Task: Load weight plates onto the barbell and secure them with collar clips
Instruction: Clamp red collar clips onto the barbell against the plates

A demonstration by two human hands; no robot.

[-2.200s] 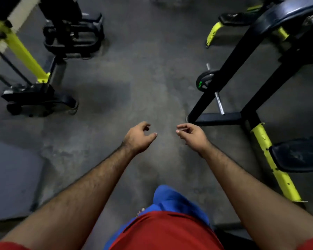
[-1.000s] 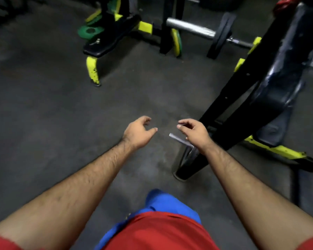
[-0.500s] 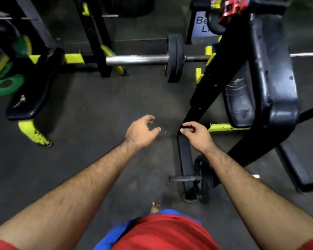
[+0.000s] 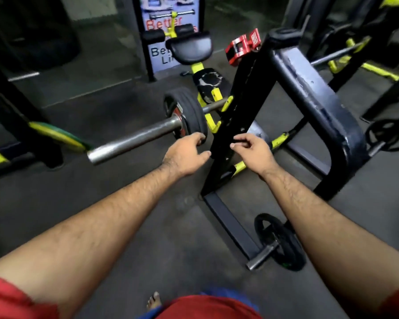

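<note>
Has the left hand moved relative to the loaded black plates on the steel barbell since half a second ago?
Yes. The left hand has closed in on the black plates; its fingertips now overlap their lower edge, though contact is unclear.

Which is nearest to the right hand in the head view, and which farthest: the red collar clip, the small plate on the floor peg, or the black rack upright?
From the right hand:
1. Black rack upright, just left of its fingertips.
2. Small plate, below on the floor peg.
3. Red collar clip, up on the rack's top.

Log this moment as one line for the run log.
left hand empty | right hand empty | barbell loaded, sleeve bare | red collar clips on rack
</note>
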